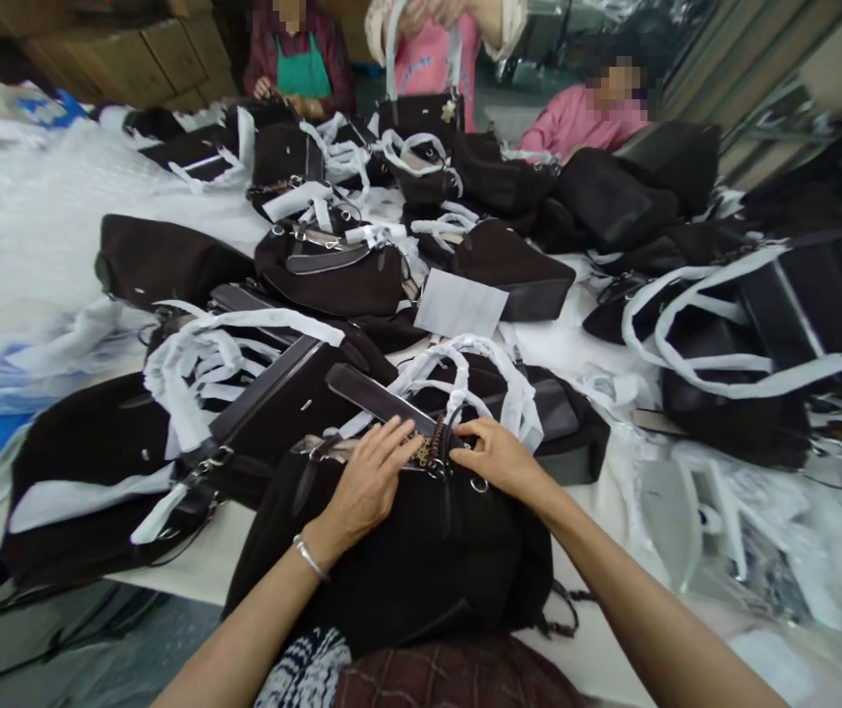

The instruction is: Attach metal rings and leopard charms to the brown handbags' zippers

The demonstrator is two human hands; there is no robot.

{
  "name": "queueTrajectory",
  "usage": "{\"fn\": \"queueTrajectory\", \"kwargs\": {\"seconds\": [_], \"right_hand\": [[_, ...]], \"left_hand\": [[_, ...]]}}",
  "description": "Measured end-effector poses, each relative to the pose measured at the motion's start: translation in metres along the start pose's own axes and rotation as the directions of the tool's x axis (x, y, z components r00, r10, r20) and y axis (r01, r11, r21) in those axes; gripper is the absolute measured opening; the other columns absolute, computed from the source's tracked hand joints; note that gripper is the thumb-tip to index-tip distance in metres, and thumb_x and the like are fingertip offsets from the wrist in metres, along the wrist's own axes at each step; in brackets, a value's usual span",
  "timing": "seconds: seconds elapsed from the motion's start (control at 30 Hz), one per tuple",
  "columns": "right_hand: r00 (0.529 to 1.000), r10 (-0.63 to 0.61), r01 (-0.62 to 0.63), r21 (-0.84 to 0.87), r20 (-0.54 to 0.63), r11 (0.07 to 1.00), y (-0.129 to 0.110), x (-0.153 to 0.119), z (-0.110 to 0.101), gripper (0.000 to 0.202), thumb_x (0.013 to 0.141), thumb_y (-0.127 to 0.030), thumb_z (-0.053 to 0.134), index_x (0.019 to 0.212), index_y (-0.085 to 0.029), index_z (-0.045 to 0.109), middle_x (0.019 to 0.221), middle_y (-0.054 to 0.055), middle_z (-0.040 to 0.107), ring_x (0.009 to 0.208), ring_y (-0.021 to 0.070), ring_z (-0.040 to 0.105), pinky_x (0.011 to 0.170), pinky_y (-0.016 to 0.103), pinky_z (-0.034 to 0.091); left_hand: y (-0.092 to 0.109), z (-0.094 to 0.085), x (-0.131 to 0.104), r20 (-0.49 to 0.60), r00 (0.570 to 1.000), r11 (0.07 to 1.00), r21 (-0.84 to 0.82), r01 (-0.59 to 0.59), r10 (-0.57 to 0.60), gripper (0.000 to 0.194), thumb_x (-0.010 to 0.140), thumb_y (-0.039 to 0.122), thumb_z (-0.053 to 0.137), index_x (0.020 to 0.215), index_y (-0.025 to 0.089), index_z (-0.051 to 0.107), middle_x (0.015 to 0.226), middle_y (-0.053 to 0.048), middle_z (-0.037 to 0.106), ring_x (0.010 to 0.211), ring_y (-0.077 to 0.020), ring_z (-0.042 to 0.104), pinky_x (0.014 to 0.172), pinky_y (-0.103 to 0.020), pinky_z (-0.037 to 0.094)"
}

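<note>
A black handbag [406, 551] lies at the table's near edge, just in front of my body. My left hand [371, 480], with a silver bangle at the wrist, rests on the bag's top edge, its fingers stretched toward a gold-coloured charm [422, 450]. On the other side of the charm, my right hand [499, 457] pinches a dark strap piece [453, 442] beside a coiled dark cord. White-wrapped handles [516, 388] arch up behind both hands. A dark flat strap [369, 393] slants down toward the charm.
Many black bags with white-wrapped handles [687, 324] cover the table. A white sheet [460, 303] lies among them. Clear plastic [752, 531] is at the right, more wrapping [15, 206] at the left. Three people are across the table, one holding a bag [421, 113].
</note>
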State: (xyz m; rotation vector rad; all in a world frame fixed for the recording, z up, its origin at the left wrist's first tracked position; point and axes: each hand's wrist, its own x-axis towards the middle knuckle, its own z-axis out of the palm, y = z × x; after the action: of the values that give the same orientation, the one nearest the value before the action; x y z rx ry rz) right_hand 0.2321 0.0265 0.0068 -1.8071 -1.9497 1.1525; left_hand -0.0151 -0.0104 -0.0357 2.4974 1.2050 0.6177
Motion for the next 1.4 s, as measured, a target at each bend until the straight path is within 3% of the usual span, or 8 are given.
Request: {"fn": "queueTrajectory", "kwargs": {"seconds": [0.1, 0.23, 0.47, 0.57, 0.73, 1.0, 1.2, 1.4], "right_hand": [[0.998, -0.041, 0.041, -0.003, -0.044, 0.999, -0.002, -0.013, 0.007, 0.041, 0.075, -0.020, 0.067, 0.116, -0.015, 0.067, 0.111, 0.009, 0.066, 0.089, 0.0195, 0.062, 0.083, 0.031, 0.047], [0.993, -0.065, 0.066, 0.007, -0.101, 0.998, -0.001, -0.035, 0.013, 0.039, 0.077, -0.018, 0.064, 0.116, -0.017, 0.066, 0.111, 0.008, 0.068, 0.095, 0.0200, 0.063, 0.087, 0.032, 0.047], [0.976, -0.014, 0.026, 0.051, -0.219, 0.998, 0.011, -0.058, 0.017, 0.030, 0.078, -0.030, 0.065, 0.105, -0.016, 0.070, 0.101, 0.009, 0.068, 0.089, 0.0215, 0.063, 0.084, 0.034, 0.048], [0.970, -0.007, 0.026, 0.075, -0.242, 0.997, 0.012, -0.066, 0.020, 0.031, 0.078, -0.034, 0.065, 0.103, -0.017, 0.071, 0.099, 0.008, 0.068, 0.086, 0.0214, 0.063, 0.084, 0.035, 0.047], [0.952, 0.038, 0.009, 0.153, -0.302, 0.988, 0.020, -0.082, 0.021, 0.037, 0.082, -0.039, 0.058, 0.112, -0.019, 0.068, 0.108, 0.007, 0.068, 0.085, 0.0191, 0.065, 0.087, 0.033, 0.048], [0.896, 0.348, -0.299, 0.205, -0.276, 0.932, 0.116, -0.177, 0.010, 0.029, 0.079, -0.042, 0.054, 0.075, -0.018, 0.070, 0.069, 0.004, 0.071, 0.066, 0.0197, 0.065, 0.062, 0.028, 0.046], [0.796, 0.512, -0.510, 0.099, -0.323, 0.854, 0.173, -0.257, 0.049, 0.013, 0.075, -0.024, 0.055, 0.065, -0.020, 0.063, 0.064, 0.002, 0.067, 0.064, 0.0189, 0.060, 0.064, 0.028, 0.040], [0.698, 0.602, -0.614, 0.109, -0.389, 0.782, 0.177, -0.265, 0.092, 0.014, 0.084, -0.032, 0.056, 0.086, -0.020, 0.062, 0.079, 0.006, 0.070, 0.077, 0.0225, 0.064, 0.069, 0.030, 0.040]], "left_hand": [[0.009, 0.001, 0.023, 0.172, 0.970, 0.985, -0.014, -0.171, 0.171, 0.073, 0.083, -0.002, 0.039, 0.150, 0.024, 0.029, 0.154, -0.006, 0.039, 0.148, -0.0223, 0.023, 0.120, -0.052, 0.020], [0.011, 0.002, 0.039, 0.187, 0.966, 0.980, 0.049, -0.191, 0.179, 0.064, 0.084, 0.005, 0.049, 0.145, 0.019, 0.036, 0.138, -0.010, 0.057, 0.140, -0.0232, 0.038, 0.119, -0.052, 0.019], [0.056, -0.031, 0.003, 0.291, 0.953, 0.944, 0.283, -0.169, 0.083, 0.010, 0.089, 0.016, 0.052, 0.089, 0.016, 0.062, 0.086, -0.007, 0.066, 0.084, -0.0226, 0.063, 0.085, -0.039, 0.049], [0.082, -0.032, -0.031, 0.300, 0.952, 0.937, 0.347, -0.051, -0.059, 0.020, 0.090, 0.013, 0.049, 0.105, 0.016, 0.062, 0.092, -0.008, 0.067, 0.081, -0.0222, 0.064, 0.075, -0.036, 0.050], [0.093, -0.012, -0.078, 0.323, 0.937, 0.953, 0.302, 0.028, -0.130, 0.057, 0.086, 0.026, 0.065, 0.140, 0.016, 0.046, 0.138, -0.016, 0.056, 0.122, -0.0304, 0.056, 0.099, -0.045, 0.047], [0.086, -0.016, -0.085, 0.135, 0.981, 0.976, 0.186, 0.116, -0.142, 0.024, 0.093, 0.025, 0.055, 0.114, 0.017, 0.063, 0.134, -0.014, 0.058, 0.122, -0.0286, 0.057, 0.100, -0.046, 0.051], [0.095, -0.013, -0.064, 0.017, 0.992, 0.988, 0.097, -0.123, 0.122, 0.033, 0.092, 0.022, 0.053, 0.125, 0.020, 0.058, 0.141, -0.013, 0.053, 0.134, -0.0296, 0.046, 0.106, -0.050, 0.047], [0.093, 0.004, -0.060, -0.039, 0.943, 0.939, 0.117, -0.324, 0.330, 0.030, 0.092, 0.015, 0.045, 0.112, 0.023, 0.067, 0.125, -0.009, 0.066, 0.120, -0.0254, 0.061, 0.097, -0.042, 0.056]]}}
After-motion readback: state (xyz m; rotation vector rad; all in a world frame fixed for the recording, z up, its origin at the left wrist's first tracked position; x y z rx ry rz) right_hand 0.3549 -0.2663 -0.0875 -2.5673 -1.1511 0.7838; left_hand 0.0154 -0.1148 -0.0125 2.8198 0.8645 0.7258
